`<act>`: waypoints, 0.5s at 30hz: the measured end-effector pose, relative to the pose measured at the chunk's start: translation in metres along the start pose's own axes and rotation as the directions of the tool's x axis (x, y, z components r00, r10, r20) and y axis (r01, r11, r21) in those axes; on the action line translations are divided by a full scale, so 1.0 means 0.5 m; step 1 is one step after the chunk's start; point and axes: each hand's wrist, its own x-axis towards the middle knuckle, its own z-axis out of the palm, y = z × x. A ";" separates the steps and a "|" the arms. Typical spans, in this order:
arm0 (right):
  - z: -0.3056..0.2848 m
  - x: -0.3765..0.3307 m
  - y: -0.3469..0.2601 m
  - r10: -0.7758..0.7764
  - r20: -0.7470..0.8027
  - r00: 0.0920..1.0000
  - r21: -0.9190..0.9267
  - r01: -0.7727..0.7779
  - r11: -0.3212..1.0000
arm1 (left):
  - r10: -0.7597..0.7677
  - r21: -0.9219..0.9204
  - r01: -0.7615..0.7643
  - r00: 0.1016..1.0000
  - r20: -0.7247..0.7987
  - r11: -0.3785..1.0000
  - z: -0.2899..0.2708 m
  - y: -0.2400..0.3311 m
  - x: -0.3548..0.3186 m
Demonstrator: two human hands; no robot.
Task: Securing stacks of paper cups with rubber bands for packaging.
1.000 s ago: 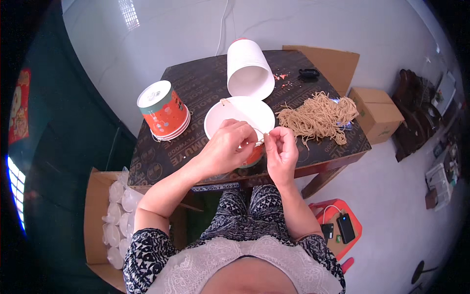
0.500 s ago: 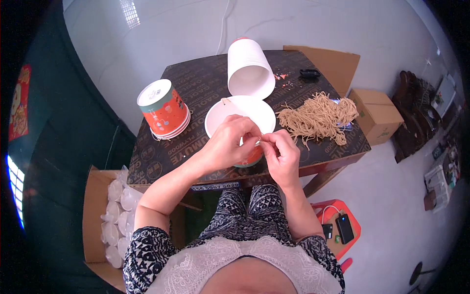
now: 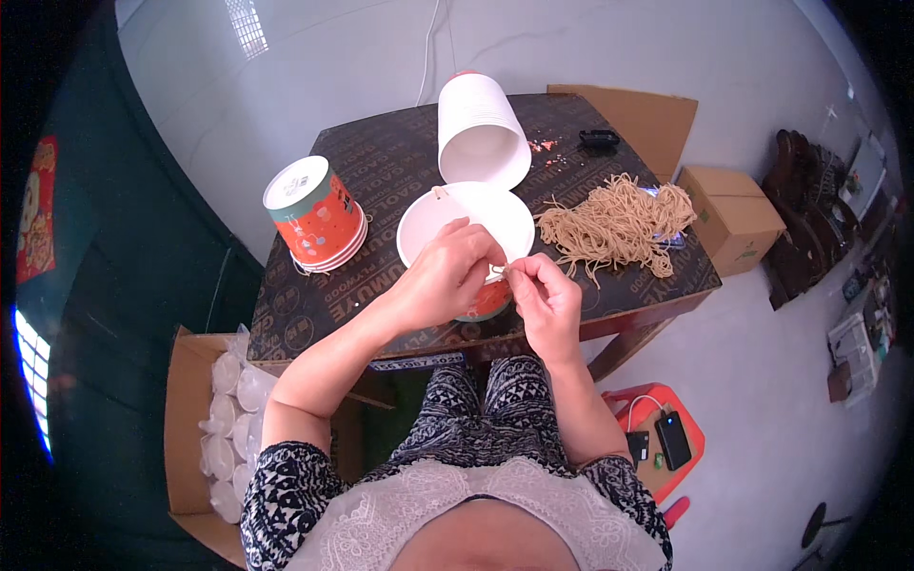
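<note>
A paper bucket (image 3: 466, 214), white inside and orange outside, stands open-side up at the table's near edge. A short piece of tan cord (image 3: 439, 193) shows at its far-left rim. My left hand (image 3: 447, 274) reaches over the bucket, its fingers curled and pinched at the near-right rim. Beside it, my right hand (image 3: 547, 300) has thumb and forefinger pinched together on what looks like a cord end, right at the rim. The fingertips of both hands are close together and hide most of the cord there.
An upside-down stack of orange buckets (image 3: 319, 217) stands at the left, and white nested buckets (image 3: 484, 133) lie on their side behind. A heap of tan cords (image 3: 614, 228) covers the table's right, near a small black object (image 3: 599, 140). A carton of wrapped white pieces (image 3: 181, 419) sits lower left.
My fingertips have parted slightly at the rim, showing a little of the cord between them. The bucket stays in place, and the view has shifted a little.
</note>
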 end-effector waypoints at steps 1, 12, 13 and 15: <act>0.000 0.000 0.001 0.001 -0.001 1.000 0.000 -0.001 1.000 | 0.042 0.032 -0.043 0.999 0.030 0.999 -0.002 0.002 -0.002; 0.001 -0.001 0.011 0.019 -0.027 0.999 0.017 -0.019 1.000 | 0.041 -0.046 -0.040 0.999 0.020 0.998 0.002 0.004 -0.006; 0.001 -0.001 0.010 0.019 -0.027 0.999 0.017 -0.019 1.000 | 0.057 -0.044 -0.056 0.998 0.013 0.997 0.002 0.003 -0.005; -0.001 -0.001 0.008 0.025 -0.023 0.999 0.002 -0.025 1.000 | 0.080 -0.035 -0.080 0.997 0.000 0.996 0.003 0.001 -0.004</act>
